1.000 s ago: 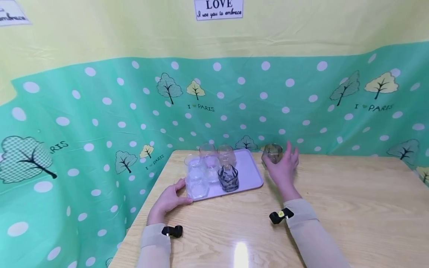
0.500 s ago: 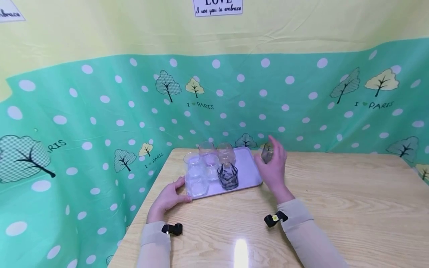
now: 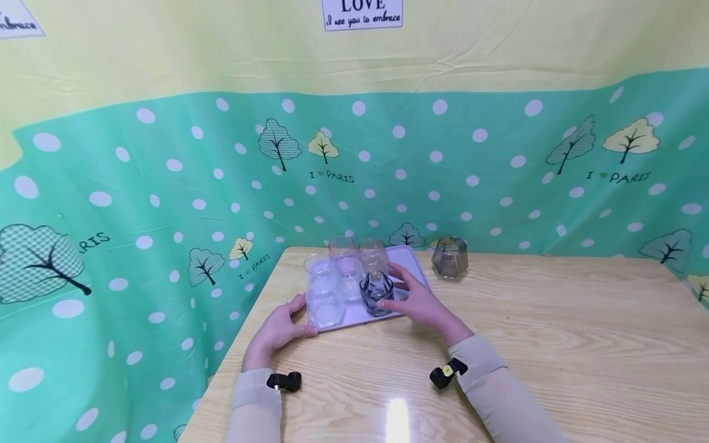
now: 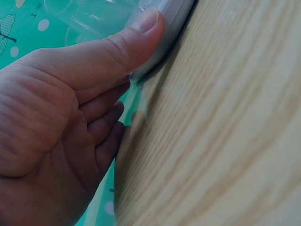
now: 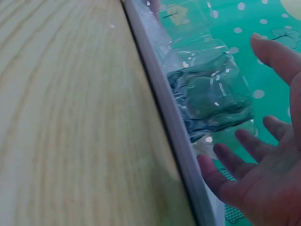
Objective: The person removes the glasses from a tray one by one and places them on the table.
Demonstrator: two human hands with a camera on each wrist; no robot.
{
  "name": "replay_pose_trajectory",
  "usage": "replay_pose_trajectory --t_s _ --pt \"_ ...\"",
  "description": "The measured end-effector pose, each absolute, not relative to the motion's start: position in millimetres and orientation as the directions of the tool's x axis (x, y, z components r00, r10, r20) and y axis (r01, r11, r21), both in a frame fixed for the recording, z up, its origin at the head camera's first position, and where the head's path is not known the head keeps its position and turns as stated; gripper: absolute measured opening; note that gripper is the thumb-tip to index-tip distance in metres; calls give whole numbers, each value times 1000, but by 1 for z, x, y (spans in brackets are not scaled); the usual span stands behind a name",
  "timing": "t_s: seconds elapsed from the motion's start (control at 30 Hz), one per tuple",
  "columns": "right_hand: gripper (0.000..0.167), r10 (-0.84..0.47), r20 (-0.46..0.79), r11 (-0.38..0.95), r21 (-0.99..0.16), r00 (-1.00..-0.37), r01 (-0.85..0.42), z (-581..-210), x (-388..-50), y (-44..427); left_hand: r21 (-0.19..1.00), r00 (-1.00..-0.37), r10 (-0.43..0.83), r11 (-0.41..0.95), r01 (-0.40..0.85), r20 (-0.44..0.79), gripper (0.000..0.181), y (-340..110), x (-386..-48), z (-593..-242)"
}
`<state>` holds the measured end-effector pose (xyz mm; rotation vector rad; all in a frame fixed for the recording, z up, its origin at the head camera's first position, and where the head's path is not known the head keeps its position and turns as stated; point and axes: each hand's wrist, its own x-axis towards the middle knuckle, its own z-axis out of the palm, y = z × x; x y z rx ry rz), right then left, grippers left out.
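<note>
A lilac tray bears several clear glasses crowded at its left and a dark faceted glass near its front edge. My left hand grips the tray's front left corner; in the left wrist view the thumb of that hand lies on the corner beside a clear glass. My right hand reaches over the tray's right part, thumb and fingers spread around the dark glass. The right wrist view shows the hand with fingers apart, a gap between them and the dark glass.
A brownish faceted glass stands on the wooden table, right of the tray near the back edge. Behind and left of the table hangs a green and yellow printed cloth.
My right hand has let go of the brownish glass, which now stands on the table, and has moved left to the dark glass. My left hand stays at the tray corner.
</note>
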<state>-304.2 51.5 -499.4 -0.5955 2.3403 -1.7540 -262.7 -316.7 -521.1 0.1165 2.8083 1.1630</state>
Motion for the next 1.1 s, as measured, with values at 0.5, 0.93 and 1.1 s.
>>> replay_pose_trajectory --t_s 0.5,0.93,1.1 --pt "100 -323 103 205 -963 -941 -176 -512 -306 43 720 -991 123 692 46 -55 102 -313 -267 -521" --pt "100 -338 90 273 -943 -937 -189 -523 -303 32 710 -991 111 703 28 -70 103 -320 -258 -521" --pt "95 -329 97 289 -936 -939 -198 -523 -303 33 703 -991 115 711 34 -67 104 -317 -262 -520"
